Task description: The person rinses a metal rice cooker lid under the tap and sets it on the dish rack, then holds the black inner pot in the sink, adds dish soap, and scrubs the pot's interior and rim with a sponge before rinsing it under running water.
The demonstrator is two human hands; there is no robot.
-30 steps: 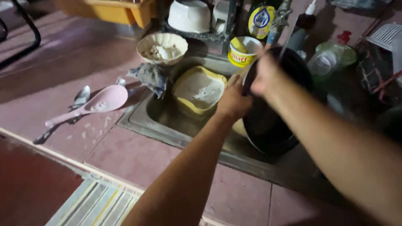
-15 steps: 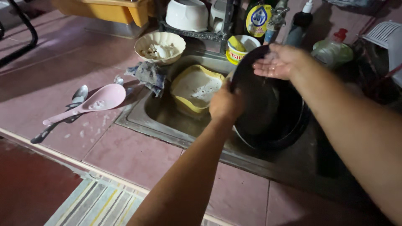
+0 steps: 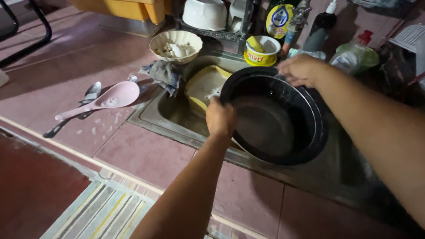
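Both bare forearms reach forward to the black pot (image 3: 274, 117). The left hand (image 3: 220, 118) closes over its near-left rim, knuckles up. The right hand (image 3: 300, 70) curls over the far rim, fingers apparently gripping, though dim light blurs them.

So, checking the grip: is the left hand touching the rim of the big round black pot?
Touching. The head view shows the left hand closed over the near rim of the big round black pot.
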